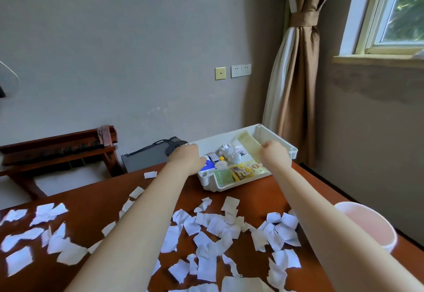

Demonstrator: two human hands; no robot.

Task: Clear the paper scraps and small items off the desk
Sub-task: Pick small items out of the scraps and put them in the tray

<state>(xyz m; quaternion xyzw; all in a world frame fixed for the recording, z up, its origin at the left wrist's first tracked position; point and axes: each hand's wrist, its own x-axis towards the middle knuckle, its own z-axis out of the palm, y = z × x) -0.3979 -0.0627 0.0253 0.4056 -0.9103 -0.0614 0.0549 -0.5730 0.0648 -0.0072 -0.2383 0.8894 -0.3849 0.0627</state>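
Several torn white paper scraps [213,225] lie scattered over the brown desk [110,197]. A white plastic tray [212,185] stands at the desk's far edge and holds small items: a white figurine [231,154], a blue and white pack [207,165], yellow and green packets [243,171]. My left hand [187,157] rests on the tray's left rim with the fingers curled over it. My right hand [274,154] is over the tray's right side, closed on a pale yellow-green packet [249,144].
A pale pink bin [369,225] stands at the desk's right edge. Behind the desk are a dark box with a cable [149,154] and a wooden rack [57,147]. A curtain [296,73] and window are at the right.
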